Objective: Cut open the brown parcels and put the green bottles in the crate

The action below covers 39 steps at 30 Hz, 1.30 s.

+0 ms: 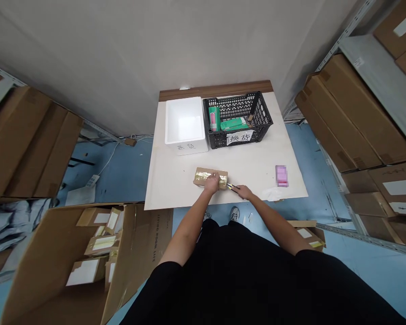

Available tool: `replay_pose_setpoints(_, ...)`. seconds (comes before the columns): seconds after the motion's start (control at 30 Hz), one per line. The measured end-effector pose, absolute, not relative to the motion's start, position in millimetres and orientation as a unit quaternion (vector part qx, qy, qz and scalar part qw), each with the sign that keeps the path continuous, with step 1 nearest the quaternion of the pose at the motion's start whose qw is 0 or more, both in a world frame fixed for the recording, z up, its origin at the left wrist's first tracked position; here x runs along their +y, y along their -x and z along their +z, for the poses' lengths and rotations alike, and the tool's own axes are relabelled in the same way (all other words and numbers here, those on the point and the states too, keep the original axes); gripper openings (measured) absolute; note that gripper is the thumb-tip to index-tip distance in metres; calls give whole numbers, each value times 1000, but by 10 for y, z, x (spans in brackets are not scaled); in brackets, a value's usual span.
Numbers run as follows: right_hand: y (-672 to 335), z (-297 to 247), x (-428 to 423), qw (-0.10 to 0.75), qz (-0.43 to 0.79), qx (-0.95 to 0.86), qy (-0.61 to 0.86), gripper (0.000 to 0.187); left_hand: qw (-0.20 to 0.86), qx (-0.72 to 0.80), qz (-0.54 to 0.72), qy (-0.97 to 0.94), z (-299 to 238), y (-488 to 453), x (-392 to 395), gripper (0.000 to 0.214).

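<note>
Your black shirt (257, 280) is closest. Your left hand (211, 184) curls its fingers over the brown parcel (206, 176) near the table (176, 185) edge. Your right hand (245, 192) pinches a small cutter (232, 186) beside it. The parcel looks still taped shut.

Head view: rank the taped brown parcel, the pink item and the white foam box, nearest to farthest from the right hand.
1. Taped brown parcel, just left of the right hand gripping a thin tool.
2. Pink item, to its right.
3. White foam box, at the far left.
</note>
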State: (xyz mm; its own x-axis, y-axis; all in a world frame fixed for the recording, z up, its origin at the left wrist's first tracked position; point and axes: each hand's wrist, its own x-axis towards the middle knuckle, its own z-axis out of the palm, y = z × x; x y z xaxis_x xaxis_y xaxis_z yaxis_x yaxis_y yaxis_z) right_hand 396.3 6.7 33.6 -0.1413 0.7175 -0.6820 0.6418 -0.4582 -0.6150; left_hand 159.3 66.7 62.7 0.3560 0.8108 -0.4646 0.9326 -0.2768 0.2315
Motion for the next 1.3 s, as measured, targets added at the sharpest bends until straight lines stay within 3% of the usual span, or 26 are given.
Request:
replay_pose_setpoints(0.23,-3650,241,-389,144,533,-402,730,55,259,520,-67,-811,654,-1475,775,59)
replay_pose_setpoints(0.5,-3465,311,-94,210,551,-317,743,46,242,539,-140,-795,557,-1311,903,99)
replay_pose_setpoints(0.83,-3275,323,-203,216,544,-309,750,43,256,531,-133,-797,487,-1326,964,98)
replay_pose_setpoints(1.2,-3565,509,-277,131,544,-384,734,43,256,520,-128,-805,522,-1254,935,95)
replay_pose_setpoints(1.3,-3586,468,-342,171,528,-346,756,42,261,521,-139,-801,539,-1270,991,94)
